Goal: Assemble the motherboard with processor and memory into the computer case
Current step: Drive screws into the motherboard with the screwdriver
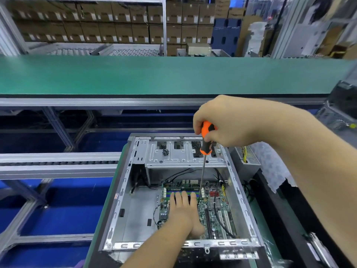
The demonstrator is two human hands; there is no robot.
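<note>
left hand (183, 211) hiding motherboard (214, 206) centre, screwdriver (205, 140) tip unseen, shelf boxes (108, 24) blurred

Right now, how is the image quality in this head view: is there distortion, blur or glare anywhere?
Head view: wide-angle distortion bends the green conveyor belt and frame rails; the stacked boxes behind look soft; the right hand on the screwdriver is large and slightly blurred; bright light glares on the case rim; the motherboard stays fairly sharp.
</note>
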